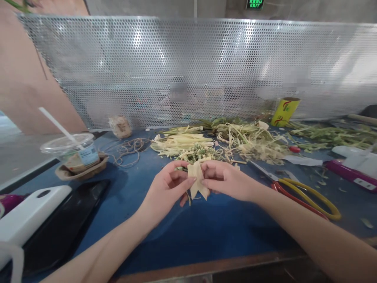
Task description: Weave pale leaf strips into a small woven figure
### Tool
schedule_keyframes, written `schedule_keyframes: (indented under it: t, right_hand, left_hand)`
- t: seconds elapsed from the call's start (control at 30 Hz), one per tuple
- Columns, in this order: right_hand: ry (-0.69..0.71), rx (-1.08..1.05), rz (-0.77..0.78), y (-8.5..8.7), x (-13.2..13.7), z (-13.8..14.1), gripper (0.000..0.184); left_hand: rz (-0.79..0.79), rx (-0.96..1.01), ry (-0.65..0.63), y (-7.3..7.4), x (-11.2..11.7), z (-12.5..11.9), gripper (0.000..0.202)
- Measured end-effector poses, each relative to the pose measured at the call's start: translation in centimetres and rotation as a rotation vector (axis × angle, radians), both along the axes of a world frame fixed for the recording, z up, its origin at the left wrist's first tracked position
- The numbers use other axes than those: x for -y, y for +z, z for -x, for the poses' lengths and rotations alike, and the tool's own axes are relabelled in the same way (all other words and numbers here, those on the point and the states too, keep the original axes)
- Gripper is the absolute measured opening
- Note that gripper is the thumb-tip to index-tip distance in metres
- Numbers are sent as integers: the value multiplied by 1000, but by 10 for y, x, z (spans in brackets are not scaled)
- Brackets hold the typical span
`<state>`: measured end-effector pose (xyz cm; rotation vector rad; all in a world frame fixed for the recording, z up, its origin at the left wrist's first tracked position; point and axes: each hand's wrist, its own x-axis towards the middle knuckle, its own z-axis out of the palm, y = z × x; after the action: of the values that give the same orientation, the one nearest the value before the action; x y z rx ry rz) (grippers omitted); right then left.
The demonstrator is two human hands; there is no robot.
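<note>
Between my hands, above the blue tabletop, is a pale cream piece of dried husk (195,181) with notched, pointed lower ends. My left hand (169,182) pinches its left side between thumb and fingers, and a thin greenish stem shows by those fingers. On the opposite edge, my right hand (224,179) grips the same husk, thumb in front. Just beyond my fingers lie small green-white sprigs (198,152) and a stack of pale yellow husk strips (185,140). Scissors (309,196) with red and yellow handles rest close to my right forearm.
Dried husk shreds (253,141) pile at the back right, near a yellow tube (285,112). Loose twine (129,151) lies left of centre. A clear cup (73,151) with a straw, a black tablet-like slab (64,224) and a purple tool (352,175) flank my arms. A perforated metal screen (194,70) stands behind.
</note>
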<state>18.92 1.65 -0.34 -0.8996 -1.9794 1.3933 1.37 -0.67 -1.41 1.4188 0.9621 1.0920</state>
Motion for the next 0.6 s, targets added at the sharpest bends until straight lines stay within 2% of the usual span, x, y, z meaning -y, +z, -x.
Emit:
schedule_keyframes:
  t: [0.13,0.33,0.4,0.5,0.6]
  right_hand:
    - [53,-23,-19,-1,1,1,10]
    - [-105,30,-260,-3,1,1,11]
    - [-84,-1,-204,-3,1,0,4]
    - [-49,-102,-79,-3,2,-1,13]
    - [-37,-164,-26,-2,2,0,13]
  left_hand:
    - [19,-23,-40,0,2,0,23]
    - [53,-69,-67,2,7,-3,24]
    - [69,-77,-85,3,7,-3,24]
    - [69,-39,-78,3,5,-4,23]
    - [50,9,-102,2,4,-2,20]
